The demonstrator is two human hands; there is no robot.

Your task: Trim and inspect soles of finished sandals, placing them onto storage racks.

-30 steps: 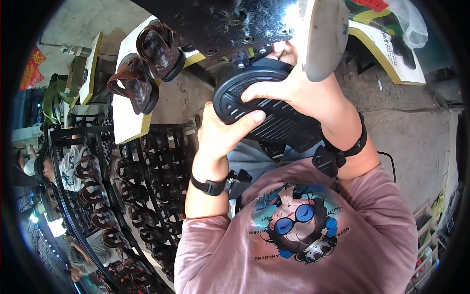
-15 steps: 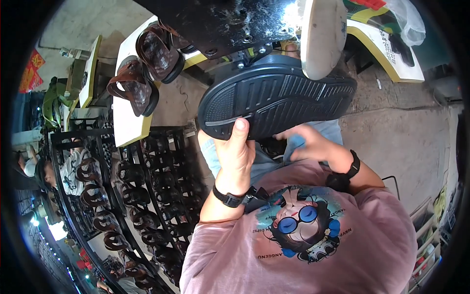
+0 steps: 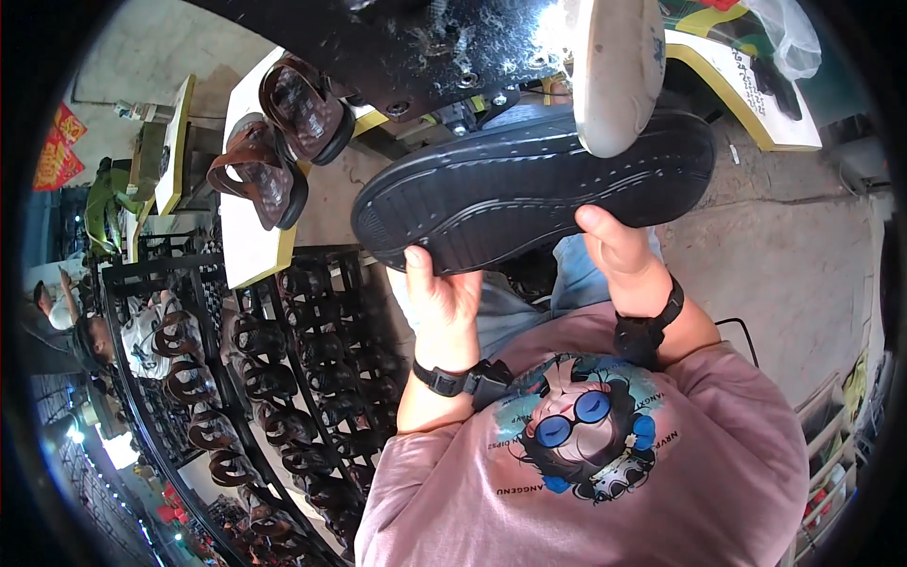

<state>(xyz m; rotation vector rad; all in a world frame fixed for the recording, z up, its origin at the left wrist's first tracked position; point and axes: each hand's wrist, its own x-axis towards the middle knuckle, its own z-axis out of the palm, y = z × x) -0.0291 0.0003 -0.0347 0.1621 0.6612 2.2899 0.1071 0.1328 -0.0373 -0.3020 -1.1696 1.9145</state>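
A black sandal [image 3: 515, 194] is held up between my hands, its grooved sole facing me. My left hand [image 3: 442, 300] grips the left end, thumb pressed on the sole and fingers behind. Near the right end, my right hand [image 3: 619, 253] has its thumb on the lower edge of the sole, its fingers hidden behind. An off-white rounded pad [image 3: 619, 80] overlaps the sandal's upper edge; whether it touches the sole I cannot tell. Above, a dark machine plate [image 3: 425, 52] carries bolts and whitish residue. The sandal's upper is out of sight.
Brown sandals [image 3: 304, 109] stand on a white table [image 3: 248, 241] with a yellow edge at left. Racks [image 3: 132, 326] full of sandals fill the lower left. At far left are other people [image 3: 104, 340]. Another white table [image 3: 727, 80] stands at upper right.
My right hand has come up from below and taken hold of the sandal's right side. The sandal has turned, now showing its sole more along the outer edge and reaching farther left and right.
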